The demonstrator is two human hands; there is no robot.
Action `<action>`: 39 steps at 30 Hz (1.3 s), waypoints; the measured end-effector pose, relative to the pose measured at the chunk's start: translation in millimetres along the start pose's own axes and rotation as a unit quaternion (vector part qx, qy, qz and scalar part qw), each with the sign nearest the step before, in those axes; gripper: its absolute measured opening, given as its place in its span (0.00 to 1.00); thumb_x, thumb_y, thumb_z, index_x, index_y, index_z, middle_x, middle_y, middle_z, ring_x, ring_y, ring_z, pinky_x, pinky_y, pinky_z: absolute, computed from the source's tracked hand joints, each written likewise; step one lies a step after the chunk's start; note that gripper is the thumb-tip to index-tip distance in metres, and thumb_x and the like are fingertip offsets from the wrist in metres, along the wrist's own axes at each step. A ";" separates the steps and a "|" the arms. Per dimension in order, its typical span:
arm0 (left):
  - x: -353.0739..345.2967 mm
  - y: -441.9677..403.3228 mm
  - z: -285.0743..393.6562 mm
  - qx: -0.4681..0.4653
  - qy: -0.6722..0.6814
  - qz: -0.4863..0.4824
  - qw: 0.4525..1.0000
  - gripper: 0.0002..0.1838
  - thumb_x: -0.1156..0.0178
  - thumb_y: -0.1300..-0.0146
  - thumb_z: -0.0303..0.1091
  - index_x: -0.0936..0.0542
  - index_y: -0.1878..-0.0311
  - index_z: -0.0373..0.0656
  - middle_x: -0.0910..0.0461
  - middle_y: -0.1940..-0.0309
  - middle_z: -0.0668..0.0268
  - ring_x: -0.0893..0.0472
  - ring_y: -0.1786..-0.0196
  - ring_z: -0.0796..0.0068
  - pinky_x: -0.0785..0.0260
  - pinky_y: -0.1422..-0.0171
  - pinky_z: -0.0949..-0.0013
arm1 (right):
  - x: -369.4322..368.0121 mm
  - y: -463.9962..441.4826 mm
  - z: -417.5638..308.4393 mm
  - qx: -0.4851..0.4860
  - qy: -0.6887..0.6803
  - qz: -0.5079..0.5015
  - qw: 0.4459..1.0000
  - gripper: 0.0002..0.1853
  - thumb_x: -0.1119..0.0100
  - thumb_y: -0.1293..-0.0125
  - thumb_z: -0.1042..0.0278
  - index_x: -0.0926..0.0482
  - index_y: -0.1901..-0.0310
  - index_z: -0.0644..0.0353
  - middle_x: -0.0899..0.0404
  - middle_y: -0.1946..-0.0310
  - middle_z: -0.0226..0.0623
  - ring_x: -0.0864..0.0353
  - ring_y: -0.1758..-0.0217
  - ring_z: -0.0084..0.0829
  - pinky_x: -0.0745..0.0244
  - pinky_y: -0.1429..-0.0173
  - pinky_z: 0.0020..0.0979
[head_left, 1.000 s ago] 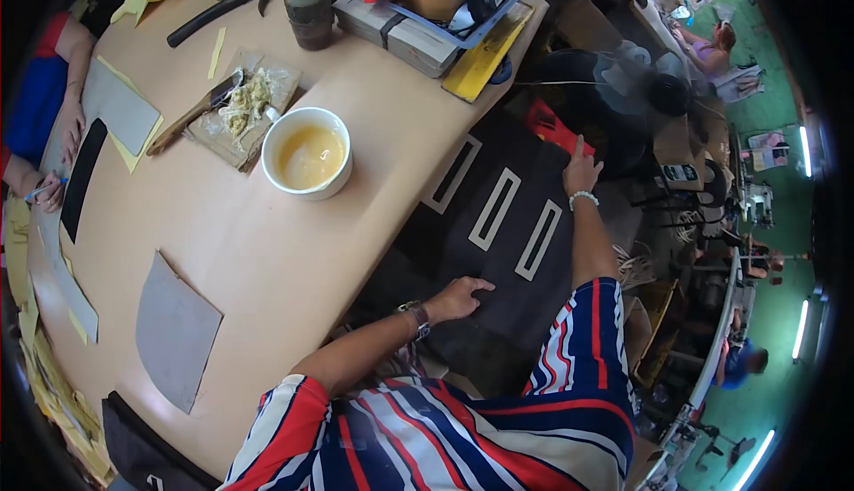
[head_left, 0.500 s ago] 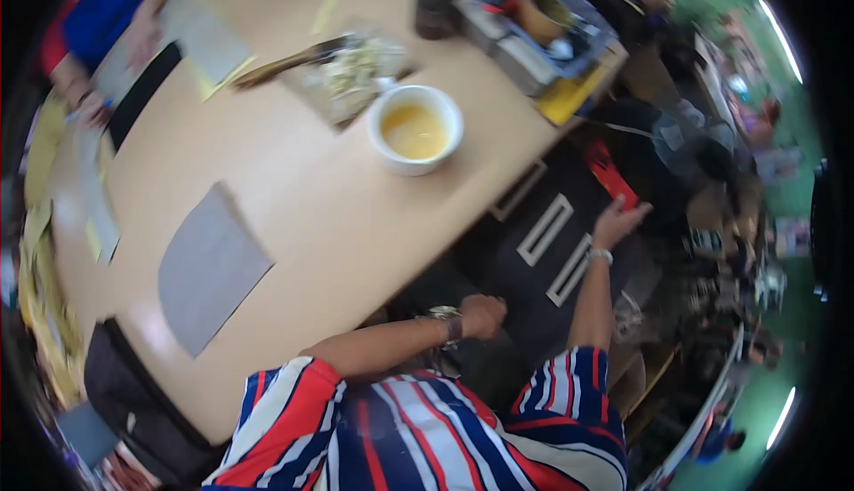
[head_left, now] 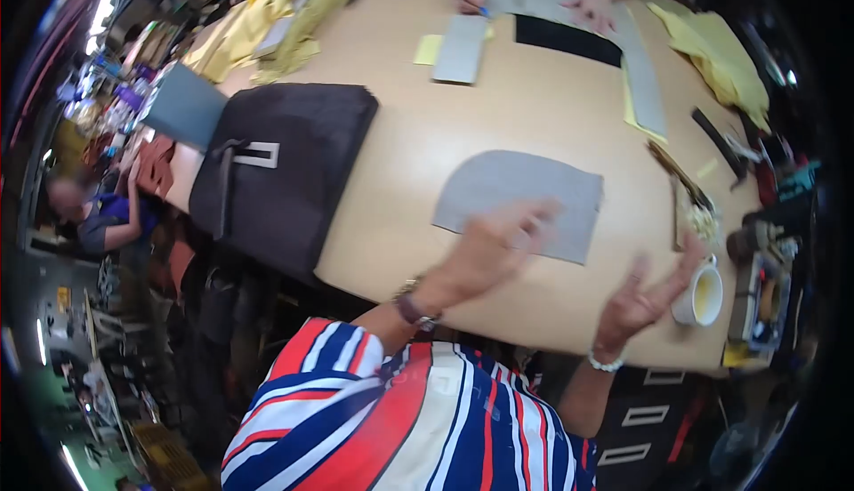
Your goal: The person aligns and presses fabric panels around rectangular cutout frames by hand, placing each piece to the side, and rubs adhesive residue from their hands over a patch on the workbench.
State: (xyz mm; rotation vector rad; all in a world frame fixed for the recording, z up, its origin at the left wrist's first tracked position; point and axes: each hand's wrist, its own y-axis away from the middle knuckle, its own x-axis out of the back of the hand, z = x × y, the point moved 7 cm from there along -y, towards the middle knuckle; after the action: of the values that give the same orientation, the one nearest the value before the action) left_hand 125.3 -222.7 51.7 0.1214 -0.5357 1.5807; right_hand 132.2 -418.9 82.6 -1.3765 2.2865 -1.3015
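Note:
A grey piece of flat material (head_left: 534,184) with one rounded side lies on the table (head_left: 405,215). Over its lower edge is my left hand (head_left: 498,251), smeared by motion, its fingers stretched out with nothing visible in them. Whether it touches the piece I cannot tell. My right hand (head_left: 636,304) is raised above the table's near edge, fingers spread and holding nothing. Right beside its fingers stands a white cup (head_left: 703,297) of yellowish liquid. Beyond the cup, a brush (head_left: 680,171) lies near a pale clump (head_left: 701,221).
A dark bag (head_left: 294,135) lies at the table's left. Across the table, another person's hands (head_left: 594,6) rest by grey strips (head_left: 460,51) and a black strip (head_left: 569,40). Yellow material (head_left: 716,55) lies at the far right. A cluttered tray (head_left: 765,300) stands beyond the cup.
My view has swung left. My right hand has let go of a red object and come up over the table edge. The left hand, earlier closed near my body, now reaches out with fingers extended.

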 end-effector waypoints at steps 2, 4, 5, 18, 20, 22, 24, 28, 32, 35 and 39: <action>86.7 14.1 -13.4 -0.065 -0.241 0.213 0.945 0.15 0.40 0.45 0.26 0.22 0.52 0.38 0.19 0.62 0.58 0.20 0.62 0.66 0.28 0.56 0.68 | -65.6 10.4 -30.4 0.003 -0.112 -0.136 0.984 0.27 0.49 0.42 0.81 0.39 0.38 0.68 0.34 0.41 0.45 0.38 0.35 0.40 0.47 0.31 0.38; 148.4 35.7 -24.2 -0.008 -0.375 0.297 0.878 0.14 0.37 0.47 0.27 0.21 0.56 0.38 0.21 0.61 0.58 0.22 0.57 0.60 0.31 0.51 0.63 | -121.4 25.8 -57.0 0.028 -0.182 -0.249 0.951 0.28 0.48 0.43 0.82 0.37 0.39 0.65 0.31 0.45 0.47 0.36 0.37 0.43 0.44 0.33 0.39; 175.3 48.9 -32.4 0.008 -0.405 0.342 0.848 0.14 0.37 0.48 0.27 0.21 0.56 0.38 0.21 0.60 0.58 0.23 0.55 0.58 0.32 0.49 0.62 | -146.7 32.5 -74.1 0.037 -0.215 -0.281 0.935 0.28 0.48 0.43 0.82 0.36 0.39 0.64 0.29 0.47 0.47 0.33 0.39 0.43 0.41 0.35 0.38; 300.6 164.0 -84.8 0.138 -0.449 0.521 0.713 0.29 0.44 0.39 0.32 0.40 0.36 0.34 0.37 0.38 0.48 0.39 0.34 0.53 0.46 0.32 0.57 | -333.1 139.6 -203.7 -0.117 -0.408 -0.556 0.715 0.63 0.31 0.50 0.51 0.74 0.32 0.67 0.37 0.41 0.62 0.30 0.41 0.44 0.32 0.41 0.37; 331.7 171.1 -108.7 0.199 -0.499 0.455 0.710 0.27 0.48 0.37 0.33 0.39 0.37 0.34 0.35 0.41 0.48 0.35 0.38 0.51 0.43 0.35 0.57 | -318.2 139.5 -214.3 -0.010 -0.391 -0.532 0.751 0.65 0.28 0.53 0.51 0.74 0.32 0.67 0.39 0.40 0.64 0.33 0.38 0.46 0.33 0.40 0.39; 354.1 173.5 -141.4 0.252 -0.547 0.376 0.705 0.26 0.47 0.38 0.32 0.37 0.37 0.36 0.31 0.46 0.50 0.31 0.42 0.50 0.39 0.39 0.57 | -316.6 142.9 -212.7 0.017 -0.379 -0.498 0.780 0.60 0.31 0.49 0.61 0.73 0.32 0.68 0.39 0.40 0.65 0.27 0.44 0.48 0.29 0.45 0.39; 368.9 170.5 -149.6 0.286 -0.541 0.360 0.704 0.25 0.46 0.39 0.33 0.34 0.39 0.38 0.28 0.52 0.52 0.28 0.49 0.52 0.35 0.45 0.57 | -321.3 148.1 -207.3 -0.019 -0.367 -0.485 0.794 0.55 0.35 0.45 0.68 0.72 0.32 0.67 0.38 0.40 0.64 0.23 0.49 0.48 0.27 0.47 0.37; 382.5 168.3 -148.2 0.272 -0.516 0.396 0.709 0.22 0.44 0.40 0.34 0.28 0.42 0.39 0.25 0.63 0.55 0.24 0.59 0.54 0.32 0.53 0.58 | -324.8 134.2 -205.0 -0.081 -0.365 -0.433 0.820 0.46 0.43 0.41 0.76 0.67 0.31 0.64 0.39 0.40 0.63 0.21 0.53 0.45 0.27 0.49 0.34; 389.5 174.9 -134.7 0.235 -0.485 0.465 0.703 0.21 0.43 0.40 0.32 0.27 0.44 0.36 0.25 0.61 0.53 0.24 0.58 0.52 0.32 0.53 0.57 | -291.3 103.5 -204.8 -0.112 -0.392 -0.380 0.830 0.40 0.46 0.39 0.78 0.60 0.31 0.68 0.50 0.32 0.57 0.43 0.31 0.43 0.42 0.34 0.33; 394.0 174.4 -121.1 0.212 -0.505 0.466 0.695 0.21 0.42 0.41 0.34 0.27 0.44 0.37 0.24 0.61 0.51 0.24 0.57 0.53 0.33 0.52 0.58 | -263.5 83.6 -175.3 -0.139 -0.358 -0.374 0.844 0.38 0.47 0.39 0.79 0.58 0.32 0.71 0.55 0.30 0.54 0.55 0.27 0.42 0.55 0.28 0.32; 391.7 169.1 -124.4 0.243 -0.514 0.444 0.693 0.22 0.43 0.41 0.33 0.27 0.44 0.37 0.24 0.61 0.53 0.24 0.56 0.54 0.33 0.51 0.58 | -230.5 71.5 -94.0 -0.187 -0.308 -0.311 0.880 0.35 0.47 0.39 0.78 0.52 0.33 0.72 0.53 0.31 0.51 0.56 0.26 0.37 0.58 0.27 0.31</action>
State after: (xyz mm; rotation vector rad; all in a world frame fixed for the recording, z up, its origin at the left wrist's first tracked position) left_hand -45.5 187.5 52.2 1.4133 -1.1252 2.5261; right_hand 165.3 -169.0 23.2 -2.3647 1.7443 -0.3730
